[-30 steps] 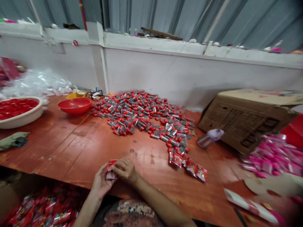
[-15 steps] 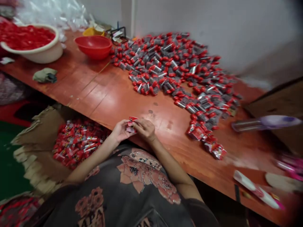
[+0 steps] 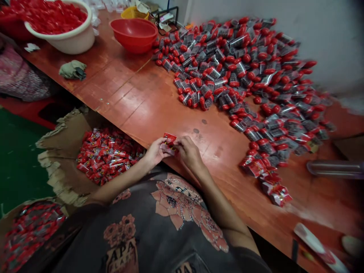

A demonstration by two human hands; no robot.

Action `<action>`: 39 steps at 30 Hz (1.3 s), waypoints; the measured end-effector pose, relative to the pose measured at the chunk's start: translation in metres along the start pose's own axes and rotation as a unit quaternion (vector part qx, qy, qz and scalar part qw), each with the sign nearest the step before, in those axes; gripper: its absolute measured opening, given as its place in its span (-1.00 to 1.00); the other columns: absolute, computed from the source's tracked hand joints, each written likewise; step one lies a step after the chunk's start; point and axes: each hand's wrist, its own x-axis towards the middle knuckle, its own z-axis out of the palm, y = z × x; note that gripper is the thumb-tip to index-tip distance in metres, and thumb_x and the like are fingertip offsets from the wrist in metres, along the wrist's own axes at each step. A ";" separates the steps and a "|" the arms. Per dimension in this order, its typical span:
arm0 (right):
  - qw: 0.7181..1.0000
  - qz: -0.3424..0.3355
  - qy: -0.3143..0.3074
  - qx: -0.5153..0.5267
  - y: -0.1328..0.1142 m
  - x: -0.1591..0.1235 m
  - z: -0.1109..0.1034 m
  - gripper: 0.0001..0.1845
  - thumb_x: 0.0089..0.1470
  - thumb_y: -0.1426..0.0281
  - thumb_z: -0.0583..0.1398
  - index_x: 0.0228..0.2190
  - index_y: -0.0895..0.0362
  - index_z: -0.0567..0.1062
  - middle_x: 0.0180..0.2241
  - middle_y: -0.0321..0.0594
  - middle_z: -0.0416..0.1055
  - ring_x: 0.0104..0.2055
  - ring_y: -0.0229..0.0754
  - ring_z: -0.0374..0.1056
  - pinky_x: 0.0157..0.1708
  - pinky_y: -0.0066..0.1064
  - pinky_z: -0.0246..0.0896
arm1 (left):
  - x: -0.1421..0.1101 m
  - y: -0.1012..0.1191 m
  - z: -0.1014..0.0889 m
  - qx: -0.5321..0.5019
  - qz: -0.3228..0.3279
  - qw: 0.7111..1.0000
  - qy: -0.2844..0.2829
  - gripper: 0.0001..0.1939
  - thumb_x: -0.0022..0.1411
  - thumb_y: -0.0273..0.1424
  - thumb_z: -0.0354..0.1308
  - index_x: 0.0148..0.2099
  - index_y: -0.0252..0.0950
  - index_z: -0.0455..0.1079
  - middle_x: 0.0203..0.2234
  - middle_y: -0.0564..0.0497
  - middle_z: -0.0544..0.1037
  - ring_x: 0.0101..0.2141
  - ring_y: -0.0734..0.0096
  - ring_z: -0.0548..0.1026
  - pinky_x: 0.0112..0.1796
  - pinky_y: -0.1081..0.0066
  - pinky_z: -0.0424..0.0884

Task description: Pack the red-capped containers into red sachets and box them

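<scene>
Both hands meet over the table's front edge, holding a small red foil packet [image 3: 170,143] between them. My left hand [image 3: 155,152] pinches its lower left side, and my right hand [image 3: 189,153] grips it from the right. Beyond them, a large heap of clear tubes with red caps [image 3: 241,72] covers the orange-red wooden table [image 3: 136,102]. A few red packets [image 3: 274,191] lie at the heap's near end, well to the right of my right hand.
Under the table edge, an open cardboard box [image 3: 61,151] holds many red packets [image 3: 109,157]. A red bowl [image 3: 133,34] and a white basin of red pieces [image 3: 85,38] stand at the far left. A crumpled cloth [image 3: 73,70] lies nearby, and a clear bottle [image 3: 335,168] lies at right.
The view has swung down and to the left, showing more of the box and my torso. My hands still hold the red packet together, with their grip little changed.
</scene>
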 end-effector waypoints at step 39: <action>0.947 -0.169 -0.162 -0.219 -0.021 0.051 -0.059 -0.89 0.18 0.35 0.21 -0.27 0.02 0.56 -0.39 -0.25 0.56 -0.22 -0.12 0.31 0.14 -0.07 -0.01 | 0.018 0.022 0.027 0.272 0.014 0.916 -0.294 -0.61 -0.04 -0.34 0.43 -0.13 -0.34 0.52 -0.22 -0.13 0.60 -0.14 0.12 0.55 -0.05 0.19 0.42</action>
